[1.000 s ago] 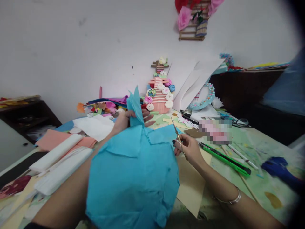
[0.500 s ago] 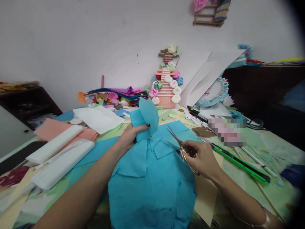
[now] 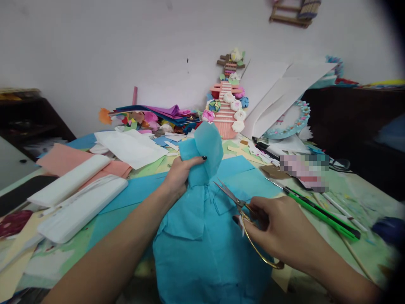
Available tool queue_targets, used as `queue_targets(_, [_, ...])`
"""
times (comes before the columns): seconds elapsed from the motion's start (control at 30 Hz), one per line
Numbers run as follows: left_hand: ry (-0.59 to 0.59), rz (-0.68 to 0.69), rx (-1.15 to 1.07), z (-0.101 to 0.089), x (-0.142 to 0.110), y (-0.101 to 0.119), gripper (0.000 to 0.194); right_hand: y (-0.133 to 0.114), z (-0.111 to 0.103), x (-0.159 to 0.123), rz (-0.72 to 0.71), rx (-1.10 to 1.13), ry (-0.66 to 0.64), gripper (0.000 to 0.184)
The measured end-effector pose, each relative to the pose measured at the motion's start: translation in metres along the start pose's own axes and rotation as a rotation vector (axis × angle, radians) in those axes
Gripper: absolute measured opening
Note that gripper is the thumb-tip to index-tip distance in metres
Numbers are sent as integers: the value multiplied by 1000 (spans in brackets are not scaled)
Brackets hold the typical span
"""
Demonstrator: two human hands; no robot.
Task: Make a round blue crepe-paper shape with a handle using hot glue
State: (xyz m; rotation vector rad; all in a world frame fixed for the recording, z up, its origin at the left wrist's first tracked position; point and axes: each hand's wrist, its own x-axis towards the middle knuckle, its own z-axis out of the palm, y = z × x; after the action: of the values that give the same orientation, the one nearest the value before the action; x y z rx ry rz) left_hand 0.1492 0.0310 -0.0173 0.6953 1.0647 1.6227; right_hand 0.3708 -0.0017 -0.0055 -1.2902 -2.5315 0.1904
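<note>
White wall [image 3: 126,50], cluttered table [image 3: 379,198]: blue paper form [image 3: 190,261], scissors [image 3: 238,204] drawn closer

Blue paper form: low centre of view, neck [image 3: 198,175] uppermost.
Left hand [image 3: 178,178]: clasped round the neck.
Right hand [image 3: 284,223]: grasping the scissors, blades [image 3: 228,194] slightly parted.
Change: blades nearer the neck than half a second ago; folds there now seem within cutting reach, no cut visible.
</note>
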Motion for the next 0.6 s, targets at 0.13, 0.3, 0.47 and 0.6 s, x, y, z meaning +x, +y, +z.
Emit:
queue_targets(0.13, [-2, -16, -24, -2, 2, 1, 45, 5, -2, 4, 45, -40, 25, 34])
queue_targets(0.3, [-48, -48, -10, -8, 7, 1, 47, 29, -1, 8, 216, -43, 142, 43])
queue_targets(0.47, [-88, -20, 34, -13, 9, -5, 44, 51, 14, 7, 237, 489, -57, 39])
queue_targets(0.6, [-124, -79, 25, -12, 7, -7, 46, 51, 22, 5, 363, 831, -53, 39])
